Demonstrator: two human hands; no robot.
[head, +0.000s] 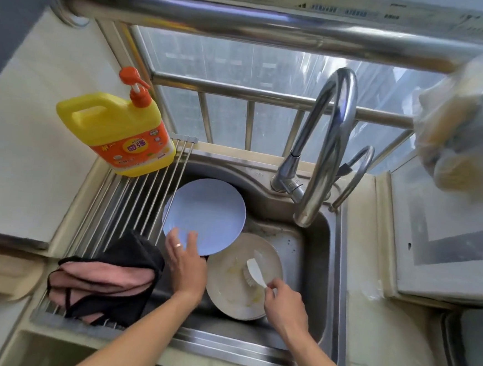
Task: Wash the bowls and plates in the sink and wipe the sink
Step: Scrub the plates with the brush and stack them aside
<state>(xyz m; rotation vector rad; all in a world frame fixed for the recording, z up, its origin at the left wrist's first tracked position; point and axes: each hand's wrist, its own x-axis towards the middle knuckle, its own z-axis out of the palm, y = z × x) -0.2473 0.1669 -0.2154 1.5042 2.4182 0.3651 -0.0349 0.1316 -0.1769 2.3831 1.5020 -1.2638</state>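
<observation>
1. Detergent bottle (117,132) stands at the far left corner of the roll-up drying rack (134,203). A black-and-pink cloth (106,273) lies folded on the near end of the rack. No washed dish sits on the rack, so I judge the washing to be at an early stage.
2. Blue plate (206,212) leans in the left part of the sink (316,246), its surface looking clean. My left hand (185,262) holds its near rim, fingers spread over the face; the grip is grasping the plate.
3. Beige plate (241,278) lies in the sink bottom, just right of the blue one, with yellowish residue visible. It is not yet clean.
4. My right hand (282,304) pinches the handle of the white brush (253,273), bristles down on the beige plate; the grip is clenched on the brush.
5. Tap (320,160) arches over the sink; no running water is visible.
6. Outstanding, in my judgement: scrub and rinse both plates, check for bowls (none visible), wipe the stained sink.
</observation>
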